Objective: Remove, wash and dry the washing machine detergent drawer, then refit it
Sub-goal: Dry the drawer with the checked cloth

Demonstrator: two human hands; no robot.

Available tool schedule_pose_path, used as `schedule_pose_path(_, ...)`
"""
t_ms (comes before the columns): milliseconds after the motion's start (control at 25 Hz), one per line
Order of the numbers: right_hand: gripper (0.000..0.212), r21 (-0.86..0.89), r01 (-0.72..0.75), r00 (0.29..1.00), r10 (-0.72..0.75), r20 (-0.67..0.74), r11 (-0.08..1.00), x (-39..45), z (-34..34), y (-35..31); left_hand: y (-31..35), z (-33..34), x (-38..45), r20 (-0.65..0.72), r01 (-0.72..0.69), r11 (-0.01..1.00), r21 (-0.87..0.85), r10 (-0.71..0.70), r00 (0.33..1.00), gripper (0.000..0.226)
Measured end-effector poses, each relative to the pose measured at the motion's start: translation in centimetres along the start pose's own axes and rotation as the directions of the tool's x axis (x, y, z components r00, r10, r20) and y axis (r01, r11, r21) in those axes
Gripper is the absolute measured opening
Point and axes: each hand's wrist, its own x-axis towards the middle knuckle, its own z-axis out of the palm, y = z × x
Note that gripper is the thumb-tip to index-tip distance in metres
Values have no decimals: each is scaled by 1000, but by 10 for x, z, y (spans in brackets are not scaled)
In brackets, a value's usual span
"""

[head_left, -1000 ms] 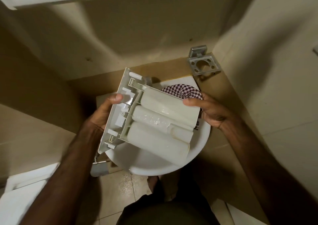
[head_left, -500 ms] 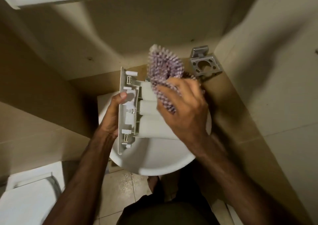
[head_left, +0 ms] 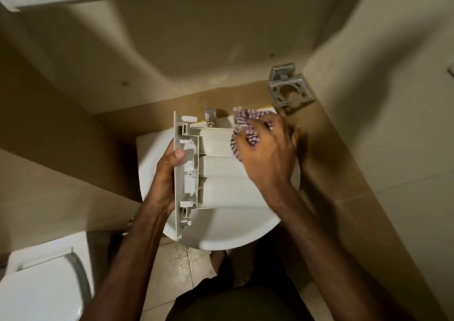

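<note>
- The detergent drawer (head_left: 216,170) is held above the white basin (head_left: 221,234), underside up, its front panel to the left and standing on edge; half a second ago it was almost the same, a second ago it was tilted more and no cloth was on it.
- The checked cloth (head_left: 245,134) now lies bunched on the far right corner of the drawer; before, it stood higher and more to the middle; so the wiping has moved toward the far end.
- The right hand (head_left: 265,153) has its fingers curled over the cloth and presses it on the plastic; the left hand (head_left: 167,173) grips the front panel, thumb on the inner face.
- My judgement: this is the drying step; refitting is not yet done.
- Outward: a tap (head_left: 210,116) behind the drawer, a metal holder (head_left: 290,91) on the wall, a toilet (head_left: 41,286) at lower left.
</note>
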Motion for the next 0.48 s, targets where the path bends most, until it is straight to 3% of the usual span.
schedule_pose_path(80,39,83,-38,999,40,-20,996,5,3,-2,0,0,-2,-30,-9,1000,-8,9,1000,54)
schedule_pose_path(160,40,108,169,986,-168,-18,980,-6,6,-11,0,-6,-1,-62,-24,1000,-20,22,998,53)
schedule_pose_path(240,41,184,393,912,-408,52,901,-7,4,-11,3,-5,-1,-32,-43,999,-11,42,999,43)
schedule_pose_path(280,43,210,438,878,-466,111,874,-1,2,-6,1,-5,-2,-41,-37,999,17,37,998,38)
schedule_pose_path(320,47,215,410,872,-450,192,886,10,-1,-1,2,-4,0,-46,-39,998,55,41,998,34)
schedule_pose_path(400,52,144,194,897,-235,373,970,39,-6,8,4,4,-1,-20,-60,993,100,62,998,30)
schedule_pose_path(480,46,112,131,864,-169,474,985,54,-3,5,3,8,0,10,-9,992,123,8,1000,68)
